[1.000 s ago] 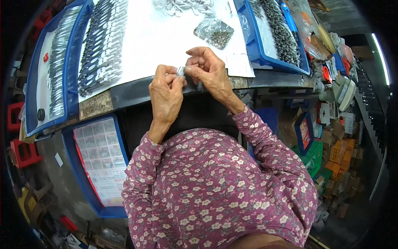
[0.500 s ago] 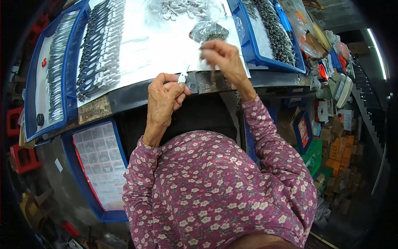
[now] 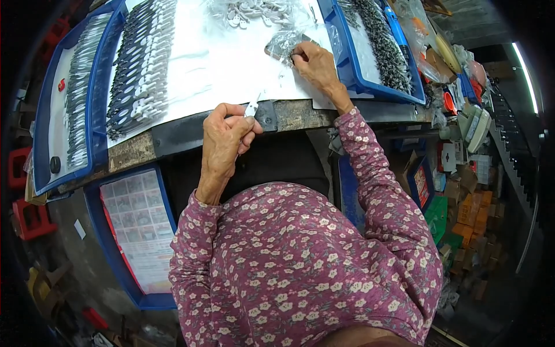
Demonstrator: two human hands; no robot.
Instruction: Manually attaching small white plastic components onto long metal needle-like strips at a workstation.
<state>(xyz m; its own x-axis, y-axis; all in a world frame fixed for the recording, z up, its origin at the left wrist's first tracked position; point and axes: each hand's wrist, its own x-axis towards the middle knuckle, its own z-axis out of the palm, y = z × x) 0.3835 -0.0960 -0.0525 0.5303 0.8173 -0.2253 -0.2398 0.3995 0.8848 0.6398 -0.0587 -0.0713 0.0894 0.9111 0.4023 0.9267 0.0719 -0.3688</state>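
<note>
Near the table's front edge, my left hand (image 3: pixel 221 137) pinches a small white plastic piece (image 3: pixel 251 108) between thumb and fingers, its narrow tip pointing up and away from me. My right hand (image 3: pixel 319 68) is farther out to the right, over a clear plastic bag (image 3: pixel 281 44) of tiny parts. Its thumb and forefinger are brought together at the bag's contents. Whatever lies between those fingertips is too small to name. Beyond the bag, a heap of loose grey-white plastic pieces (image 3: pixel 260 13) rests on the white sheet (image 3: pixel 199 69).
Left of the sheet's middle are long rows of black-and-white pieces (image 3: pixel 139 75). Blue trays with many slim metal parts flank the work area, one left (image 3: pixel 89 115) and one right (image 3: pixel 370 87). A blue-framed tray (image 3: pixel 165 199) sits below the table; boxes (image 3: pixel 471 211) are stacked right.
My right hand has moved away from the left hand, up to the bag of tiny parts, and its fingers have closed there. The left hand keeps its hold on the white piece, shifting slightly left.
</note>
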